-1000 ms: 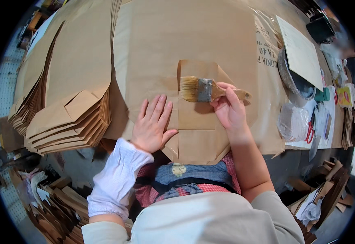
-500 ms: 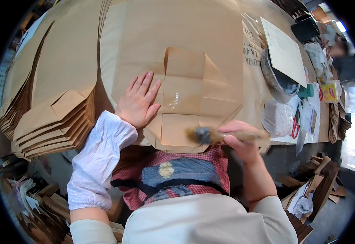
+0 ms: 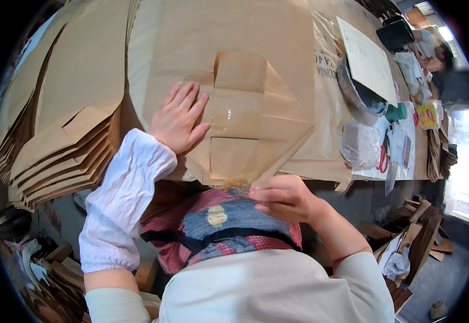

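Observation:
A large brown paper bag [image 3: 235, 110] lies flat before me, its near end folded into a pointed shape with flaps and a wet, shiny patch in the middle. My left hand [image 3: 179, 117] rests on the paper left of the folds, fingers spread. At the bag's near edge, my right hand [image 3: 283, 197] grips a brush [image 3: 238, 186] with yellowish bristles. The bristles are at the edge by the near flap; whether they touch the paper I cannot tell. Most of the brush handle is hidden in my fingers.
Stacked folded paper bags [image 3: 65, 156] stand at the left. On the right are a bowl [image 3: 359, 89] under a white board [image 3: 366, 62], a plastic-wrapped bundle [image 3: 360, 144], red-handled scissors [image 3: 384, 157] and a knife [image 3: 391, 177]. A person [image 3: 433, 48] is at the far right.
My right hand has moved left and toward me with the brush, from over the near flap's right side to the bag's near edge. My left hand stays on the paper.

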{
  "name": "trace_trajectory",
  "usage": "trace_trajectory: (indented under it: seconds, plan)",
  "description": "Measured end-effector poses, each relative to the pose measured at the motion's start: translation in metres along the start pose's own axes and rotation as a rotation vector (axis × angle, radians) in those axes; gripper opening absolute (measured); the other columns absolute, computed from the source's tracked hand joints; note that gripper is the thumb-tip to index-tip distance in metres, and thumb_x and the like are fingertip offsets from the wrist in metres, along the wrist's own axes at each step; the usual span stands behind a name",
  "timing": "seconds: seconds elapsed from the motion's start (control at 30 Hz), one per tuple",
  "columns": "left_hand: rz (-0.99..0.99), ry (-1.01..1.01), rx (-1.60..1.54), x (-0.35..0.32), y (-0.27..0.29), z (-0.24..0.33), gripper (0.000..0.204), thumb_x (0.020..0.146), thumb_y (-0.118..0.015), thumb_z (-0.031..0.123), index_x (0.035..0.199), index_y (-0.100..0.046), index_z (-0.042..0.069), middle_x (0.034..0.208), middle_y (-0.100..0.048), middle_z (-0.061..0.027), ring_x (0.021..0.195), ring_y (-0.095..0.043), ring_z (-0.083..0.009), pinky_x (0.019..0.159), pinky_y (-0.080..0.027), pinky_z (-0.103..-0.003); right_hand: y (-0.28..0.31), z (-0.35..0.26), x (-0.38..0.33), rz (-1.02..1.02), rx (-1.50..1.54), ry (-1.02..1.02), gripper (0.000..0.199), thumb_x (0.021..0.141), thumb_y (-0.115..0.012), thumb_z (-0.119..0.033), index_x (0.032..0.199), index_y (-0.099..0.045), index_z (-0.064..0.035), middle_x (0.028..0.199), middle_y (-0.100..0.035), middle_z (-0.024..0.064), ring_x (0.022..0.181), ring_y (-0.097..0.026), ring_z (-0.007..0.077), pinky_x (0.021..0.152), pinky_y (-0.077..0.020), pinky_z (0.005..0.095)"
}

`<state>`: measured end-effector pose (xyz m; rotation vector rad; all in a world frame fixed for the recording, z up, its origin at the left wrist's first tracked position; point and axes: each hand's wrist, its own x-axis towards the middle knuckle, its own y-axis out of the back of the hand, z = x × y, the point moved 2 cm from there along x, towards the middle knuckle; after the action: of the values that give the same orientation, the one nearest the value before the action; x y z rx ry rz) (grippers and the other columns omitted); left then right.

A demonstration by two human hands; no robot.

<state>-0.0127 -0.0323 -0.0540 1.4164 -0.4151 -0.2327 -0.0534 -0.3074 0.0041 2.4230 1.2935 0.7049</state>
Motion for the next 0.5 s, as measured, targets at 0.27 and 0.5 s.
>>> trace_trajectory:
  seconds: [0.27,0.5]
  plan:
    - [0.195,-0.024,-0.442,0.008,-0.023,-0.029,0.030,0.087,-0.066,0.017,0.115,-0.065,0.006,0.128,-0.057,-0.0152,0.120,-0.052,-0.0334,0.095,-0.047,-0.039,-0.022,0.018,0.084,0.022,-0.230,0.167,0.036,0.066,-0.071,-0.001,0.101,-0.065,0.0002,0.094,-0.066,0.0114,0.081,-0.063,0.0303,0.066,-0.0520,0.0378]
    - [0.250,0.012,-0.349,0.003,-0.018,-0.020,0.029,0.083,-0.070,0.015,0.109,-0.065,0.004,0.115,-0.058,-0.0167,0.111,-0.056,-0.0345,0.090,-0.049,-0.041,-0.020,-0.005,0.041,-0.194,-0.276,0.036,0.038,0.065,-0.068,-0.006,0.102,-0.061,-0.0010,0.090,-0.061,0.0096,0.083,-0.061,0.0277,0.068,-0.0518,0.0365]
